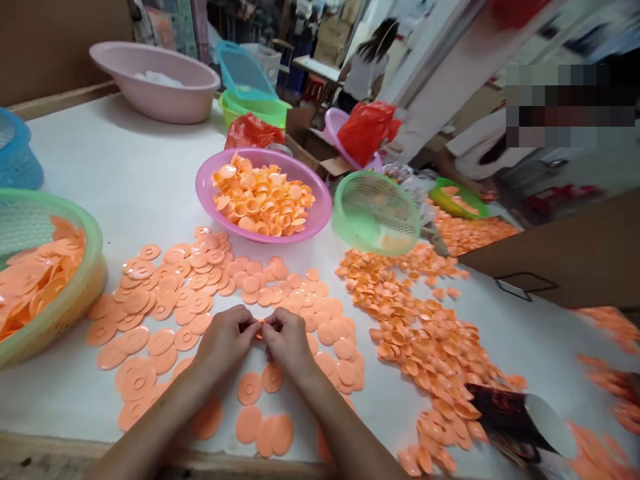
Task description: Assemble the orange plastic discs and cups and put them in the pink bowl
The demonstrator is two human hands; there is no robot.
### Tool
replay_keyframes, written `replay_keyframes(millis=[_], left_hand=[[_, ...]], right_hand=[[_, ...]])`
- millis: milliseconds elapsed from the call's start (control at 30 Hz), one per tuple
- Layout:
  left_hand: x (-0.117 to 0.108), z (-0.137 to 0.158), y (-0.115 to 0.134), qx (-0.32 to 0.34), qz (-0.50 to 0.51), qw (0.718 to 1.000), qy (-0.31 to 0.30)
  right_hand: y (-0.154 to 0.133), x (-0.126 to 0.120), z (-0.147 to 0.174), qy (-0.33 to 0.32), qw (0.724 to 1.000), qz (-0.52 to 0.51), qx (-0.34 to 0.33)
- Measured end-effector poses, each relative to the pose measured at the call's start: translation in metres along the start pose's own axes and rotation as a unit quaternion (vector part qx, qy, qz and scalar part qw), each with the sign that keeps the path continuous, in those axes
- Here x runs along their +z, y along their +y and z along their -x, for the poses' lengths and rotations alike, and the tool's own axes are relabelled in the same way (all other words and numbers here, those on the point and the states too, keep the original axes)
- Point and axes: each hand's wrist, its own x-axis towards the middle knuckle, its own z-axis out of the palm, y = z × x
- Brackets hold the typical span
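Frame centre: left hand (227, 339) and right hand (289, 341) nearly closed, fingertips pinching one orange piece (259, 328). Step: apparently two-handed fingering; next move likely needs even fingertip pressure.

No legible text, label, brand, number or sign anywhere.

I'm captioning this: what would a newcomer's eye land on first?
Flat orange discs spread across the white table, where the left hand and right hand meet around a small orange piece. Beyond sits a pink bowl heaped with orange cups; a cup pile runs down the right.
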Motion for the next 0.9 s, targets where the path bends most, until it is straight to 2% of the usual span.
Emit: replay_keyframes(millis=[100,167,267,333,400,467,500,567,667,767,833,900], left_hand=[[-0.01,0.004,-0.004,0.017,0.026,0.999,0.039],[-0.02,0.011,-0.01,0.014,0.035,0.994,0.098],[-0.032,0.024,-0.022,-0.009,-0.015,0.992,0.128],[-0.036,0.032,-0.029,0.013,-0.047,0.992,0.112],[-0.035,0.037,-0.034,0.051,-0.068,0.991,0.103],[-0.03,0.04,-0.034,0.074,-0.095,0.989,0.089],[-0.027,0.04,-0.032,0.078,-0.111,0.988,0.077],[-0.02,0.037,-0.024,0.083,-0.145,0.985,0.05],[-0.007,0.027,-0.008,0.1,-0.173,0.98,0.026],[0.001,0.018,-0.001,0.111,-0.147,0.982,0.04],[0.001,0.016,-0.003,0.106,-0.111,0.987,0.056],[-0.001,0.017,-0.009,0.105,-0.09,0.989,0.056]], right_hand=[[-0.016,-0.011,-0.012,-0.036,0.999,-0.036,0.018],[-0.045,-0.031,-0.027,-0.027,0.997,-0.066,-0.03],[-0.093,-0.079,-0.052,0.034,0.979,-0.131,-0.151],[-0.107,-0.117,-0.066,0.103,0.971,-0.096,-0.194],[-0.094,-0.148,-0.073,0.175,0.968,0.067,-0.164],[-0.06,-0.169,-0.074,0.184,0.932,0.288,-0.122],[-0.039,-0.175,-0.072,0.172,0.912,0.352,-0.123],[0.001,-0.18,-0.066,0.165,0.896,0.395,-0.117],[0.036,-0.178,-0.057,0.181,0.888,0.402,-0.126],[0.037,-0.175,-0.054,0.218,0.894,0.366,-0.136],[0.026,-0.169,-0.051,0.242,0.923,0.271,-0.127],[0.014,-0.156,-0.044,0.206,0.964,0.13,-0.103]])
